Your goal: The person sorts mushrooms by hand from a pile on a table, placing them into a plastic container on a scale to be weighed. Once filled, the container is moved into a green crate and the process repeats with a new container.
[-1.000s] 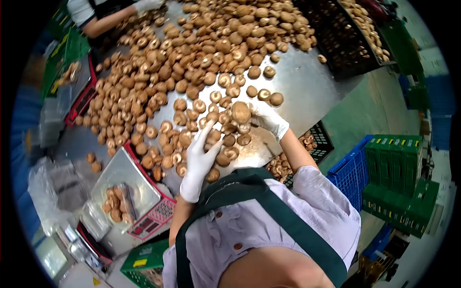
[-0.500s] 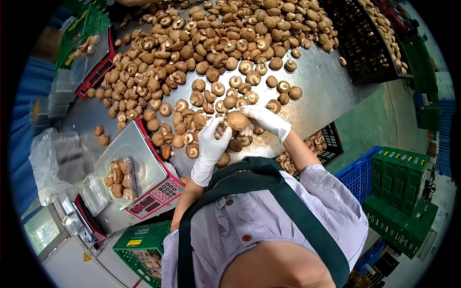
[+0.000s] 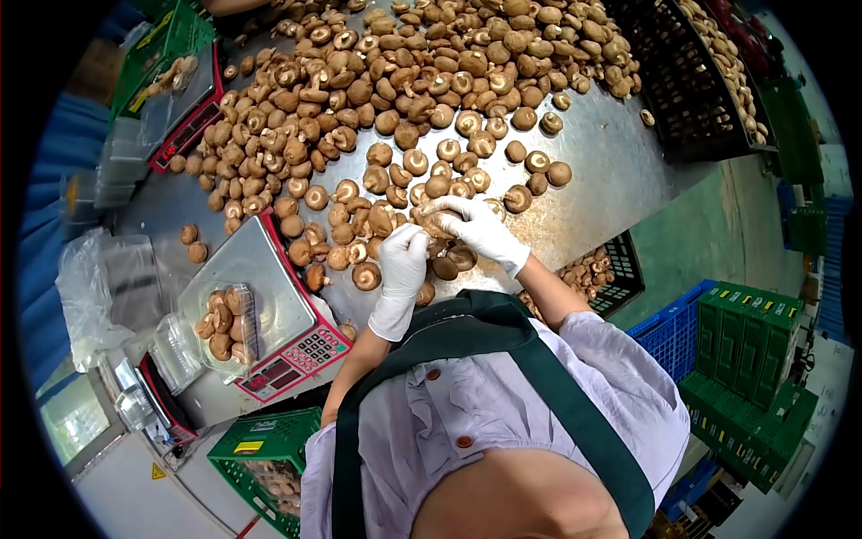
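Note:
Both my hands wear white gloves and meet over the near edge of the mushroom spread. My right hand (image 3: 485,235) curls its fingers over a brown shiitake mushroom (image 3: 424,217), partly hidden by the glove. Just left of it, my left hand (image 3: 401,269) is closed with thumb and fingertips together; what they pinch is hidden. Loose shiitake mushrooms (image 3: 366,276) lie around both hands on the metal table (image 3: 597,171), some caps up, some stems up.
A large mushroom heap (image 3: 404,72) covers the far table. At left stands a scale (image 3: 292,346) bearing a clear tray of mushrooms (image 3: 224,325), near plastic bags (image 3: 99,292). Black crates (image 3: 691,99) with mushrooms border the right; green crates (image 3: 745,359) are stacked beyond.
My right hand has moved left and closed over the large mushroom, which was exposed between my hands before. My left fingers have drawn together. The view has shifted slightly.

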Motion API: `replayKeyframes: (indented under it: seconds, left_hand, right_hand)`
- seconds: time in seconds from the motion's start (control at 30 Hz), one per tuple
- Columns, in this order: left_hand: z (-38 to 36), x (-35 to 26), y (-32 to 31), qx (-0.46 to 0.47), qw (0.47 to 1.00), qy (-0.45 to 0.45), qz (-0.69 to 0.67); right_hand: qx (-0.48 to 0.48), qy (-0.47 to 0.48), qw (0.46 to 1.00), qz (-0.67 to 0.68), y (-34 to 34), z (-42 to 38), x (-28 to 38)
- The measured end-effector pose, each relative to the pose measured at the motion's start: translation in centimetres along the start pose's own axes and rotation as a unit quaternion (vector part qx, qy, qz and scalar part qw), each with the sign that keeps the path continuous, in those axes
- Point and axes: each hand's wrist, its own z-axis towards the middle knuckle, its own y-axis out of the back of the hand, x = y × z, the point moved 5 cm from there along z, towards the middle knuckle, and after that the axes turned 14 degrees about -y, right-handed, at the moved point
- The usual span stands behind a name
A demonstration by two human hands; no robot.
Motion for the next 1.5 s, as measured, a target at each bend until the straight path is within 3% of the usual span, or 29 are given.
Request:
replayKeyframes:
  seconds: [0.03, 0.1, 0.13, 0.27, 0.47, 0.53, 0.63, 0.7, 0.73, 0.77, 0.8, 0.9, 0.97, 1.0, 1.03, 1.1, 1.13, 1.17, 1.2, 1.3, 1.37, 1.43, 1.5]
  left_hand:
    - [0.1, -0.2, 0.2, 0.0, 1.0, 0.0, 0.0]
    - [-0.3, 0.3, -0.1, -0.004, 0.971, 0.153, -0.185]
    - [-0.5, 1.3, -0.3, -0.004, 0.96, 0.17, -0.221]
    - [-0.7, 1.1, -0.4, -0.042, 0.95, 0.162, -0.264]
    - [-0.6, 0.5, 0.1, -0.07, 0.973, 0.113, -0.188]
    - [-0.7, 0.8, 0.4, -0.092, 0.953, 0.104, -0.271]
    - [-0.2, -0.1, 0.8, -0.065, 0.951, 0.105, -0.284]
    - [0.0, -1.0, 0.8, -0.05, 0.958, 0.114, -0.259]
    - [0.0, -1.7, 1.1, 0.004, 0.993, 0.065, -0.096]
    - [0.0, -2.3, 1.1, 0.057, 0.996, 0.011, 0.07]
    - [0.0, -2.2, 1.0, 0.031, 0.996, -0.016, 0.082]
    - [-0.1, -1.4, 0.3, 0.162, 0.959, 0.044, 0.231]
    - [-0.2, -1.0, 0.2, 0.124, 0.962, 0.019, 0.241]
    - [0.0, -1.3, 0.4, 0.085, 0.964, -0.002, 0.252]
    - [0.2, -1.5, 0.2, 0.086, 0.964, -0.004, 0.25]
    - [0.9, -2.9, 0.5, -0.017, 0.988, -0.053, 0.146]
    - [1.1, -3.3, 0.5, -0.009, 0.986, -0.07, 0.152]
    - [1.5, -3.5, 0.3, -0.019, 0.988, -0.069, 0.134]
    - [1.7, -3.5, 0.1, -0.015, 0.984, -0.083, 0.154]
    - [2.2, -2.9, -0.1, -0.008, 0.973, -0.153, 0.17]
    - [1.5, -0.1, 0.0, -0.028, 0.995, 0.082, -0.039]
    - [1.3, 1.2, 0.4, -0.036, 0.98, 0.134, -0.141]
    - [1.0, 3.5, 0.4, -0.11, 0.92, 0.169, -0.336]
  right_hand:
    - [0.0, 0.0, 1.0, 0.001, 0.1, 0.1, 0.0]
    - [0.028, 0.006, 0.999, 0.026, 0.4, 0.4, -0.1]
    - [0.046, -0.011, 0.998, 0.03, 0.7, 0.6, -0.2]
    - [0.039, -0.03, 0.99, 0.133, 1.4, 0.8, -0.2]
    - [0.032, -0.079, 0.962, 0.261, 1.2, 1.2, -2.0]
    - [0.007, -0.07, 0.965, 0.252, 1.3, 1.7, -3.0]
    - [-0.03, -0.052, 0.969, 0.24, 2.3, 1.8, -3.3]
    - [-0.006, -0.094, 0.936, 0.34, 2.5, 1.8, -3.6]
    - [-0.008, -0.093, 0.936, 0.34, 2.6, 1.8, -3.8]
    - [0.011, -0.128, 0.905, 0.405, 2.4, 2.0, -4.4]
    - [0.03, -0.162, 0.869, 0.467, 2.1, 2.1, -4.9]
    - [0.059, -0.238, 0.769, 0.59, 1.4, 2.5, -5.9]
    - [0.1, -0.23, 0.741, 0.623, 1.0, 2.5, -6.4]
    - [0.122, -0.228, 0.757, 0.601, 0.8, 2.6, -6.1]
    - [0.068, -0.243, 0.755, 0.606, 0.7, 2.3, -6.4]
    - [0.041, -0.271, 0.772, 0.573, 0.3, 2.1, -6.2]
    - [0.006, -0.265, 0.787, 0.557, 0.1, 1.8, -5.6]
    - [0.063, -0.242, 0.864, 0.437, 0.3, 1.4, -4.9]
    - [0.051, -0.234, 0.887, 0.395, 0.3, 0.7, -3.9]
    - [-0.006, -0.227, 0.902, 0.368, 0.0, 0.6, -3.8]
    - [-0.017, -0.225, 0.907, 0.355, 0.4, 0.9, -4.7]
    - [-0.001, -0.205, 0.919, 0.336, 0.7, 1.1, -5.0]
    - [-0.045, -0.184, 0.928, 0.319, 1.1, 0.9, -4.1]
